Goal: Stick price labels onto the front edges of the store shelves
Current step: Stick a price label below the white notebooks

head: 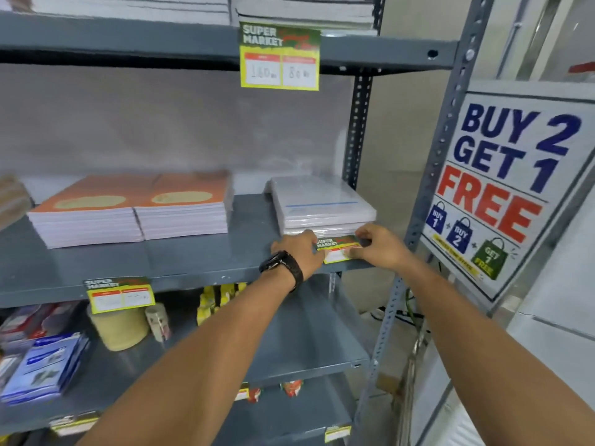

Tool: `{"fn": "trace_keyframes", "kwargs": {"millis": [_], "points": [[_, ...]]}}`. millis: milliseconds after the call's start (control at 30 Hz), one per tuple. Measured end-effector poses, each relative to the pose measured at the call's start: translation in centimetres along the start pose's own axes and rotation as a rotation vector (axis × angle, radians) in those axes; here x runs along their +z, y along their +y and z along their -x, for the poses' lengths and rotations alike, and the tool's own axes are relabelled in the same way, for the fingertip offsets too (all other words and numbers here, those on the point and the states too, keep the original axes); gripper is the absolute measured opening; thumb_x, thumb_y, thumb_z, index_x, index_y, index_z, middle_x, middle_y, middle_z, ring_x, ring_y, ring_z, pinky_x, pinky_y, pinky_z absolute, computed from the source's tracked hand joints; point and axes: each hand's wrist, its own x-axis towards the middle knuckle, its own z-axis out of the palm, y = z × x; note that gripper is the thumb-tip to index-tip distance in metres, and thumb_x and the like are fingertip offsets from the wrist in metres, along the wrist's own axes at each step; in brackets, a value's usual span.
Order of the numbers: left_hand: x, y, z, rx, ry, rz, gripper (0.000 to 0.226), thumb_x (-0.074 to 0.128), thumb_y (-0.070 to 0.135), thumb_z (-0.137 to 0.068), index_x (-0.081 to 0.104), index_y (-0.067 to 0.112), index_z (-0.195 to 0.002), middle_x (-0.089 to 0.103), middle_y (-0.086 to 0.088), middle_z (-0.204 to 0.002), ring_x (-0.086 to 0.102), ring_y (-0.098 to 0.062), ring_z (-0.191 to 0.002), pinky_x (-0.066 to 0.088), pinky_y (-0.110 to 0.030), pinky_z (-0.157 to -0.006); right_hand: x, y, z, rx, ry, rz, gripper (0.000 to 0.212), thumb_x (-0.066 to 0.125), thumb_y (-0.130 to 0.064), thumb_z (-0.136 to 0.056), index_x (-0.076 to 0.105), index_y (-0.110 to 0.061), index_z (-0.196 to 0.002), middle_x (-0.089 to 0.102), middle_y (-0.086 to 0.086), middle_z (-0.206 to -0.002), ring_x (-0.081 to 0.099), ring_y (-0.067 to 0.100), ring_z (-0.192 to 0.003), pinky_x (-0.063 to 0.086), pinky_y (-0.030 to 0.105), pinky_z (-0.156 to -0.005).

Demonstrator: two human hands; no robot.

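Both hands meet at the front right end of the middle shelf [193,268], pressing a price label [338,251] against it. The left hand [297,252], with a dark watch [283,267] on its wrist, lies flat with its fingers on the label's left end; its grip is flat on the label rather than clamped round it. The right hand [383,246] pinches the label's right end between thumb and fingers, grip closed on the label. Between the two hands the label reads "SUPER MARKET" on green, with red and white boxes below; any figures there are too blurred to read.

Just behind the hands sits a plastic-wrapped stack of white paper [322,204]. Well to the left of the hands lie two stacks of orange-covered notebooks [135,210].

Above the hands, on the top shelf's edge, hangs a second label [280,56], "SUPER MARKET", with handwritten "160" and "80". Below and left of the hands a third label [119,294] hangs from the middle shelf's edge, its writing unreadable.

To the right of the hands a poster [502,175] reads "BUY 2 GET 1 FREE", with bags marked "BUY 1", "BUY 2", "GET 1 FREE".
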Motion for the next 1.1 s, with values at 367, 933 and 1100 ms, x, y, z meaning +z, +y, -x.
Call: {"fn": "trace_keyframes", "kwargs": {"millis": [367, 933, 1100], "points": [[1.3, 2.4, -1.8, -0.051, 0.077, 0.554, 0.016, 0.075, 0.009, -0.078, 0.071, 0.019, -0.090, 0.064, 0.004, -0.074, 0.058, -0.015, -0.074, 0.049, -0.022, -0.069, -1.0, -0.1, -0.2, -0.130, -0.042, -0.263, 0.029, 0.083, -0.008, -0.072, 0.069, -0.007, -0.097, 0.066, 0.004, -0.086, 0.058, 0.014, -0.078, 0.046, 0.027, -0.071], [4.3, 2.0, 2.0, 0.054, 0.078, 0.169, 0.015, 0.071, 0.033, -0.080, 0.070, 0.023, -0.091, 0.075, -0.001, -0.089, 0.066, -0.022, -0.084, 0.052, -0.031, -0.073, 2.7, 3.5, 3.9, -0.140, 0.144, -0.235, 0.013, 0.082, -0.017, -0.073, 0.074, -0.020, -0.084, 0.073, -0.005, -0.076, 0.061, 0.002, -0.064, 0.042, 0.014, -0.060], [4.7, 1.9, 1.7, 0.067, 0.107, 0.121, 0.014, 0.070, 0.034, -0.080, 0.067, 0.024, -0.089, 0.074, -0.001, -0.088, 0.066, -0.024, -0.083, 0.052, -0.032, -0.069, 3.3, 3.7, 3.9, -0.094, 0.207, -0.215, 0.014, 0.082, -0.020, -0.073, 0.073, -0.024, -0.082, 0.073, -0.010, -0.077, 0.067, 0.006, -0.072, 0.050, 0.020, -0.067]]}}
